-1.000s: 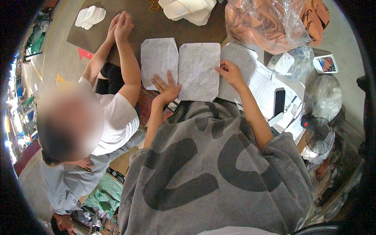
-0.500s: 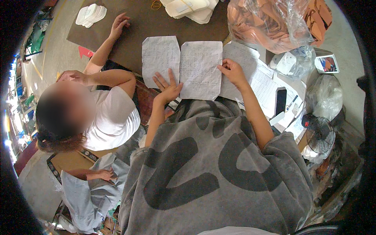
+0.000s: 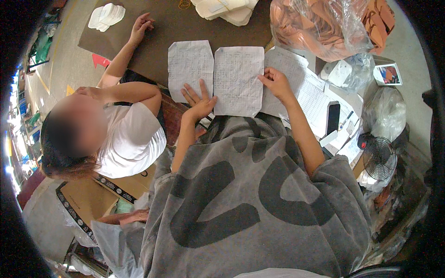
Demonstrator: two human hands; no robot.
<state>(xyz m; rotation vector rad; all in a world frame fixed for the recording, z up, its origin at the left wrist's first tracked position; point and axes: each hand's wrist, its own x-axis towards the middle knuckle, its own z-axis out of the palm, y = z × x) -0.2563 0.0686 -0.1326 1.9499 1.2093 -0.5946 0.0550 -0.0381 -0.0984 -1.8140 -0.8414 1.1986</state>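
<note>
A person in a dark grey shirt (image 3: 273, 194) studies two lined-up pages at a brown table (image 3: 162, 23), the left page (image 3: 187, 60) and the right page (image 3: 238, 78) lying side by side directly in front of the hands. The left hand (image 3: 200, 103) rests flat with fingers spread apart on the lower part of the left page, its thumb at the near edge of the right page, gripping nothing. The right hand (image 3: 275, 85) has thumb and forefinger together, pinched on the right page's outer edge. Under and beside that pinch lies a shaded sheet (image 3: 278, 104); farther to its right spread loose papers (image 3: 311, 99), with a black phone (image 3: 333, 118) and a pen (image 3: 346, 119) on them. Beyond the right hand sits a clear plastic bag of orange pieces (image 3: 315, 28), and nearer, a smaller bag (image 3: 359, 69) that seems to hold white pieces, though the plastic clouds the view. A round fan (image 3: 379, 160) stands to the right of the right forearm. Ahead of both hands are banded white cutouts (image 3: 227, 9). To the left of the left hand, a co-worker in a white shirt (image 3: 132, 139) stretches one hand (image 3: 141, 28) over the table, near another white stack (image 3: 106, 16).
</note>
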